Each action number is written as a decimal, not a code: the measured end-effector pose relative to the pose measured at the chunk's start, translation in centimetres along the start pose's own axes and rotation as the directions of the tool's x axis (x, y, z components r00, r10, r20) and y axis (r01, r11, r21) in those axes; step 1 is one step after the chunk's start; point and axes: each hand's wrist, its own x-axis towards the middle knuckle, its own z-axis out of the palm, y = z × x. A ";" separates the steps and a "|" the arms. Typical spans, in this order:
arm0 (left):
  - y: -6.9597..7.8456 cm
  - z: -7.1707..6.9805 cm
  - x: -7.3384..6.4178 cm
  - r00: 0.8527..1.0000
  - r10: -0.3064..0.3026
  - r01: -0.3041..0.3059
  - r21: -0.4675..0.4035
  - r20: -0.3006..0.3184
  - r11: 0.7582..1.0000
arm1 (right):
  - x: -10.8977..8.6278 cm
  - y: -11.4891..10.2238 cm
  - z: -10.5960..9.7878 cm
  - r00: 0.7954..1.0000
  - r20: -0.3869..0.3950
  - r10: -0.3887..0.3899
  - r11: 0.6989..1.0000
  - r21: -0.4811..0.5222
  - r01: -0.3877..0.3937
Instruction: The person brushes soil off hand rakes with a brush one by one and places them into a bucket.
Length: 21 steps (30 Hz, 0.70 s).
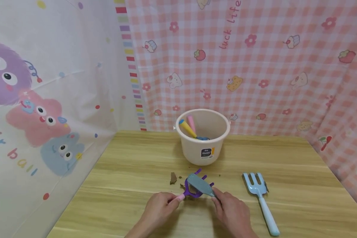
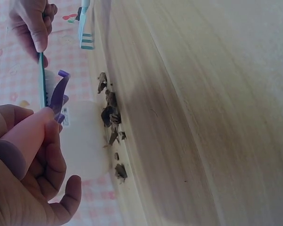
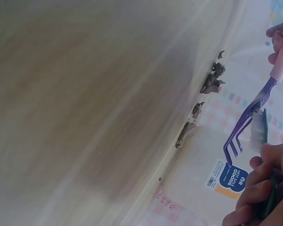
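My left hand [image 1: 159, 205] grips the pink handle [image 2: 26, 139] of a hand rake with purple tines [image 3: 247, 117], holding it above the table. In my right hand [image 1: 233, 211] is a green brush [image 1: 201, 185] with white bristles [image 3: 258, 132]. The brush lies across the rake's purple head, its bristles facing the metal, as the right wrist view shows. Below them, several brown, dry leaf-like scraps [image 2: 111, 110] are scattered on the wooden tabletop [image 1: 131, 181].
Behind the hands stands a cream bucket [image 1: 193, 153] with a yellow handle [image 1: 188, 129] and a pink handle [image 1: 191, 122] leaning inside. To the right lies a light blue hand fork [image 1: 257, 188], a dark scrap beside its tines. Patterned cloths hang at the back and sides.
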 end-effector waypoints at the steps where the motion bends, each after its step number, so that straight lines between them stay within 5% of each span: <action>1: 0.0 0.0 0.0 1.000 0.006 -0.006 0.003 -0.004 1.000 | 0.0 0.0 0.0 1.000 -0.004 -0.004 1.000 -0.007 0.004; 21: 0.3 0.2 0.0 0.999 -0.038 0.038 0.023 -0.013 0.999 | -0.2 0.2 0.2 1.000 -0.016 0.015 0.999 -0.042 -0.016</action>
